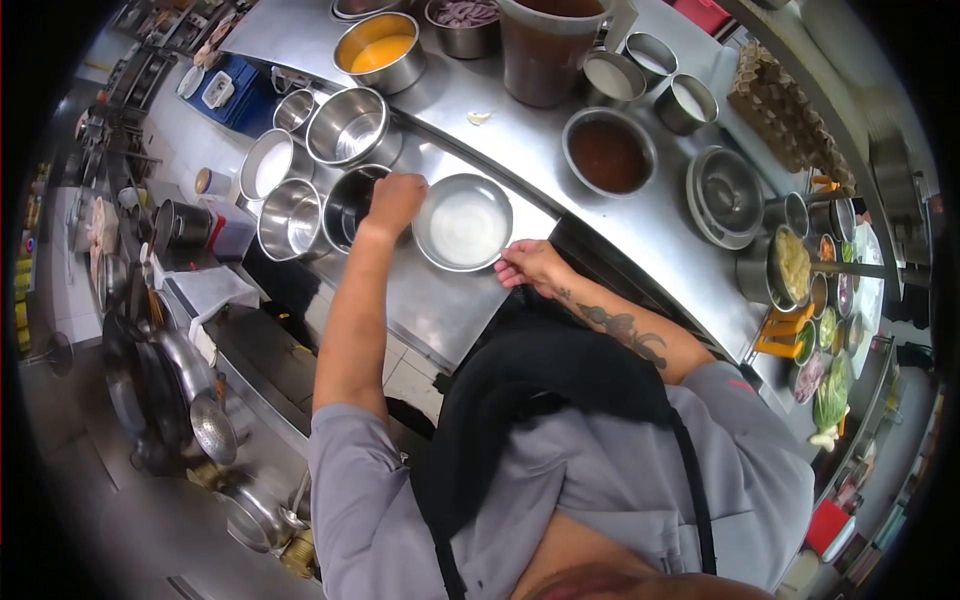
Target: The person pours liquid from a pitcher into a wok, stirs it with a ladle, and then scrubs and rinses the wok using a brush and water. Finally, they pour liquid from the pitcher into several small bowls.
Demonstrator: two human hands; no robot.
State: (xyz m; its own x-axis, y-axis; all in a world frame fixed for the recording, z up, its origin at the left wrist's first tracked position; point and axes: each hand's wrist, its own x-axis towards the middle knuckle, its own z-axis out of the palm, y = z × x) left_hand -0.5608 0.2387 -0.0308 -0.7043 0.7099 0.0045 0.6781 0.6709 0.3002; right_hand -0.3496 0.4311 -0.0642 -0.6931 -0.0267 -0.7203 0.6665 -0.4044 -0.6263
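A shallow metal bowl (425, 248) holding a whitish, see-through liquid stands on the steel counter in front of me. My right hand (532, 267) pinches its near right rim between thumb and fingers. My left hand (398, 204) is closed just left of the bowl, above the edge of a pot with dark contents (345, 205). Its fingertips point away from view, so what it holds, if anything, is hidden. Beside the dark pot sit a bare metal pot (290, 222), a larger metal pot (347, 127) and a container of white contents (268, 168).
Farther back are a pot of yellow liquid (380, 50), a pot of sliced onions (465, 25) and a large jug of brown liquid (552, 55). A bowl of reddish-brown sauce (609, 150) and egg trays (775, 110) are to the right. Hanging pans (150, 390) are low left.
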